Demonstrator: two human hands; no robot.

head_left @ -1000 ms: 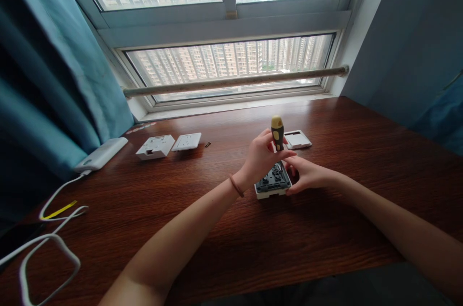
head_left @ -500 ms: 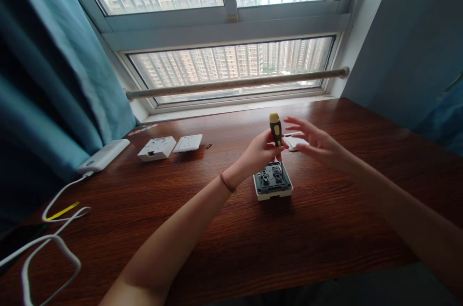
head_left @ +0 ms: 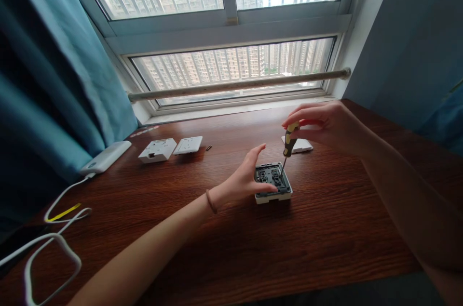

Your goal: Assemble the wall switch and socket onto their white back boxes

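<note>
A wall switch [head_left: 267,195] with a white housing and an exposed dark grey inner frame lies on the wooden table. My left hand [head_left: 246,178] is at its left side, thumb and fingers spread, the thumb over the near edge; whether it touches is hard to tell. Above the switch, the fingertips of my right hand [head_left: 321,120] are closed around the top of a yellow and black screwdriver [head_left: 289,141]. The screwdriver tilts, its tip down at the right part of the inner frame. A white cover plate [head_left: 303,146] lies behind it, partly hidden.
At the left are a white socket box [head_left: 157,151], a white socket faceplate [head_left: 188,145] and a pair of small screws [head_left: 209,148]. Farther left lie a white power bank [head_left: 106,157], its white cable [head_left: 70,258] and a yellow strip [head_left: 65,212]. A window [head_left: 231,62] stands behind the table.
The screwdriver has passed from my left hand to my right and now leans with its handle to the right. My left hand has let go and moved down to the switch's left side.
</note>
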